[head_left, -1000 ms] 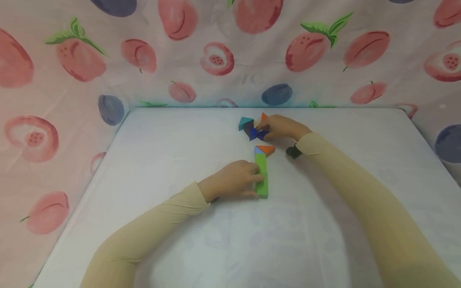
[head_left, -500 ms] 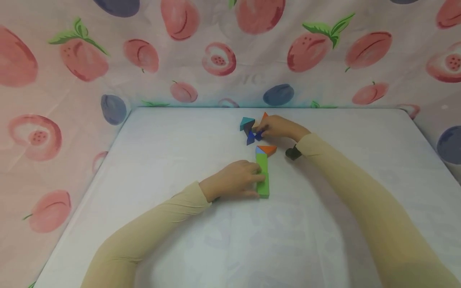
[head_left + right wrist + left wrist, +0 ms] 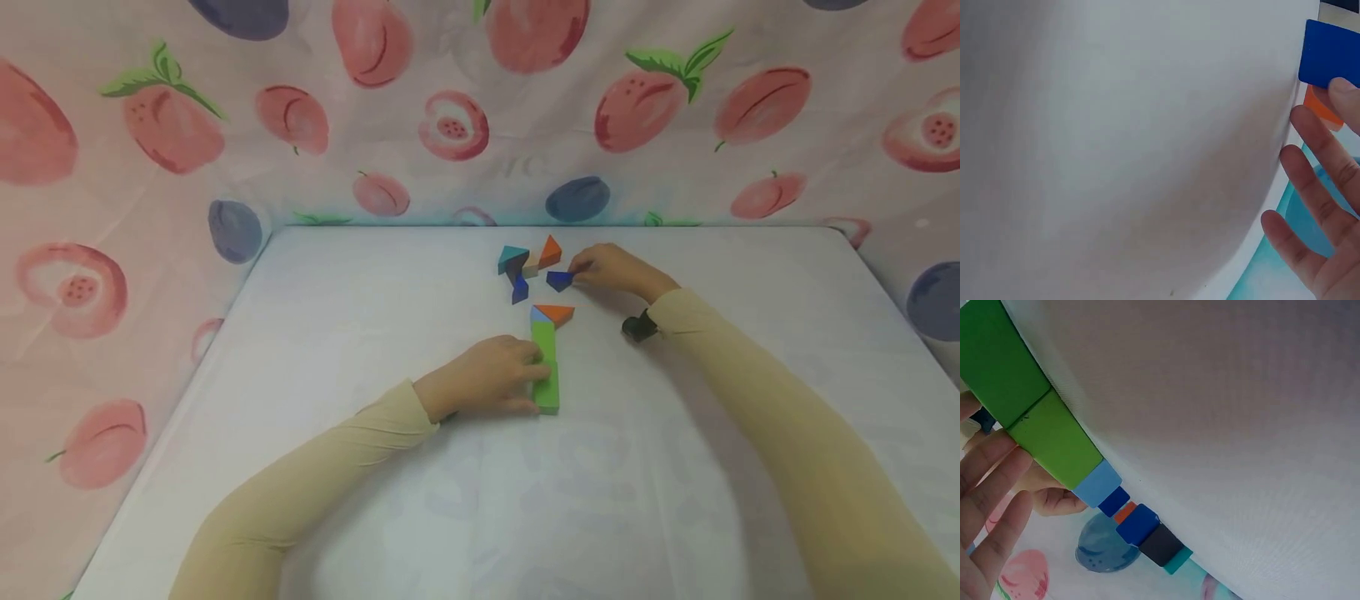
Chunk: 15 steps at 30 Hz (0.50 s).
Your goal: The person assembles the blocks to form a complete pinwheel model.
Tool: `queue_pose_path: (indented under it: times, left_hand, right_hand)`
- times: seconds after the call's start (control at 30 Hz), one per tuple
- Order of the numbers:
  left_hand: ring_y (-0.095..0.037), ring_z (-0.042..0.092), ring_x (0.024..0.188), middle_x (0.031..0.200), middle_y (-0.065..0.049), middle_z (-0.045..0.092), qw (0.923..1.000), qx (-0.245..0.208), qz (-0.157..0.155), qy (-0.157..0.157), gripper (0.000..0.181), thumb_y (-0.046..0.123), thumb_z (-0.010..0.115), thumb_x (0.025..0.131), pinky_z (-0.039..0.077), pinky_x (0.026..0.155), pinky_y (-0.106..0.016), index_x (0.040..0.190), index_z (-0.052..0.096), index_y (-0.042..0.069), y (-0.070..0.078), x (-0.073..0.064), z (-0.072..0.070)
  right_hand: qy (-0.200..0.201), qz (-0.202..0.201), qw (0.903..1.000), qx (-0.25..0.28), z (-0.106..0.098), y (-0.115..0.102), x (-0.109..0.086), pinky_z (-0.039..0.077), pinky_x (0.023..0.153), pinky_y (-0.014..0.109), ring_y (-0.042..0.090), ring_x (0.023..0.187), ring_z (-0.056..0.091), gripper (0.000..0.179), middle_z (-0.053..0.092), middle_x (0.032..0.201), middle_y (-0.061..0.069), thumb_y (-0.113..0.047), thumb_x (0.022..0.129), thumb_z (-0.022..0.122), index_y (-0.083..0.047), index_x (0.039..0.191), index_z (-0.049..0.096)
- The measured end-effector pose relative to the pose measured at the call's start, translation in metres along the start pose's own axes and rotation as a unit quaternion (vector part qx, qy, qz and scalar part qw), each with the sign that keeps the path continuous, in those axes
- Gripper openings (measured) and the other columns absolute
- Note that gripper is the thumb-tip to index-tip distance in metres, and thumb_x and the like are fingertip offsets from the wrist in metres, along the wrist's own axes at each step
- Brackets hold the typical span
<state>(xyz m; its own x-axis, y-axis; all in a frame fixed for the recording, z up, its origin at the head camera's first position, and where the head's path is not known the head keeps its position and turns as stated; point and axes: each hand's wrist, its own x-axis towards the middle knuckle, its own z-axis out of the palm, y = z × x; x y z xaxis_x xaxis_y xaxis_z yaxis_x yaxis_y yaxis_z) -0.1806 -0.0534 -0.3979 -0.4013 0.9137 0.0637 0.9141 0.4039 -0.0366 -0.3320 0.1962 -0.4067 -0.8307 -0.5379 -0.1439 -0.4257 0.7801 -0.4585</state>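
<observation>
Two green blocks, a lighter one point(image 3: 544, 337) and a darker one point(image 3: 1004, 362), stand end to end on the white table. My left hand point(image 3: 491, 373) rests its fairly straight fingers on them. A light blue block point(image 3: 1099, 483) and an orange triangular block point(image 3: 557, 313) lie at their far end. Farther back, my right hand point(image 3: 622, 271) pinches a dark blue triangular block point(image 3: 558, 281) between thumb and index finger, the other fingers spread. Left of it sit another blue block point(image 3: 521, 290), a dark block point(image 3: 515, 267), a teal triangular block point(image 3: 513, 256), a wood-coloured block point(image 3: 531, 267) and an orange triangle point(image 3: 551, 252).
The white tabletop point(image 3: 360, 317) ends at the back against a fruit-printed cloth point(image 3: 495, 167), which also hangs along the left and right sides. A small black object point(image 3: 639, 326) shows beneath the right sleeve cuff.
My right hand has shifted to the right with the blue triangular block, away from the cluster, uncovering the orange and wood-coloured blocks. The left hand has stayed on the green blocks.
</observation>
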Motion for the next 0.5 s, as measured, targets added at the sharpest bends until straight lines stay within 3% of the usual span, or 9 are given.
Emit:
queue_pose_path:
  times: [0.33,0.5]
  left_hand:
    - [-0.016,0.059,0.102,0.115,-0.003,0.06,0.9999,-0.004,-0.005,-0.009,0.04,0.051,0.06,0.086,0.047,0.094,-0.03,0.112,0.059,0.021,0.001,0.0,-0.001]
    - [-0.016,0.06,0.103,0.116,-0.004,0.06,0.9999,-0.007,-0.005,-0.011,0.041,0.051,0.06,0.086,0.047,0.094,-0.03,0.113,0.059,0.021,0.001,0.0,-0.001]
  right_hand:
    - [0.024,0.001,0.9954,0.093,0.002,0.009,0.003,0.045,0.096,0.045,0.029,0.104,0.06,0.032,0.067,0.111,0.017,-0.011,0.083,0.07,-0.005,0.114,0.065]
    - [0.012,-0.003,0.9929,0.118,0.004,0.013,0.007,0.046,0.095,0.043,0.028,0.104,0.061,0.031,0.067,0.111,0.015,-0.014,0.084,0.069,-0.005,0.114,0.066]
